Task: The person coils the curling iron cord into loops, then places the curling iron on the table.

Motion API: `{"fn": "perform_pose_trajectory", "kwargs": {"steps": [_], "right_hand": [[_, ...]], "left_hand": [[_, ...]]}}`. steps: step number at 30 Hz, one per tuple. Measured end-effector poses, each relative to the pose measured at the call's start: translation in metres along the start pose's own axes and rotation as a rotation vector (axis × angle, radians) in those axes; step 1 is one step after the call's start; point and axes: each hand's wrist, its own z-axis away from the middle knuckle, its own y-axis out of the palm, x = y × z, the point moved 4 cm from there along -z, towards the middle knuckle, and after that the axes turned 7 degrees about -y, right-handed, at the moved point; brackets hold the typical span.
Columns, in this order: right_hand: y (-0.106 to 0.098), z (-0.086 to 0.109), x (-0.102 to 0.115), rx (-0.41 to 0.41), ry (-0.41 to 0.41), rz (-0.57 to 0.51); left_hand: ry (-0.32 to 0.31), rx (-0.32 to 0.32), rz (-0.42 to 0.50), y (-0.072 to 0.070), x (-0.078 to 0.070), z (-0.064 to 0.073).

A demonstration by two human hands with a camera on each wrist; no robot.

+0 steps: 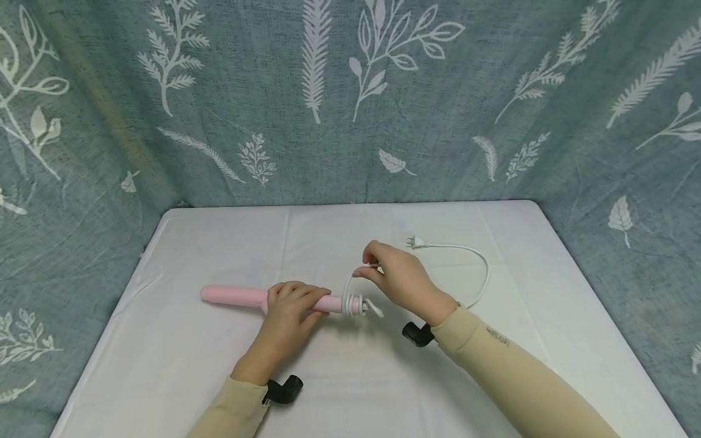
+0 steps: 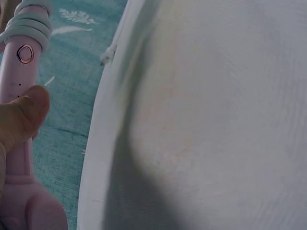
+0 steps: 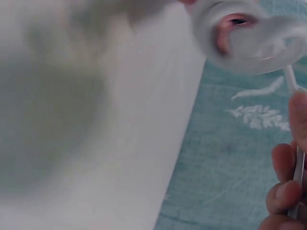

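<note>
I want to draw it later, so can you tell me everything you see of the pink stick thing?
The pink stick is long, smooth and plastic-looking. One end is rounded; its handle has a shiny-rimmed button and small dark dots, with a bulge farther along. It lies sideways, nearly level, over the white table; I can't tell if it touches it. The left hand grips the handle. White cord wraps several times around the handle's end.

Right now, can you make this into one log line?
left hand: holds pink wand | right hand: pinches white cord | cord: coiled around wand's handle | plug: on white table
</note>
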Motion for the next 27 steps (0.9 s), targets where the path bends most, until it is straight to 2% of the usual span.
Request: {"fn": "perform_pose_trajectory", "kwargs": {"steps": [7, 14, 27], "right_hand": [[0.012, 0.001, -0.015, -0.002, 0.042, -0.027], [0.03, 0.003, -0.023, 0.026, 0.06, -0.027], [0.054, 0.014, -0.015, 0.147, 0.055, -0.06]], "left_hand": [[0.006, -0.015, 0.023, -0.004, 0.0, -0.002], [-0.025, -0.041, 0.045, -0.008, -0.001, -0.004], [-0.082, -0.087, 0.055, -0.01, 0.001, -0.009]]}}
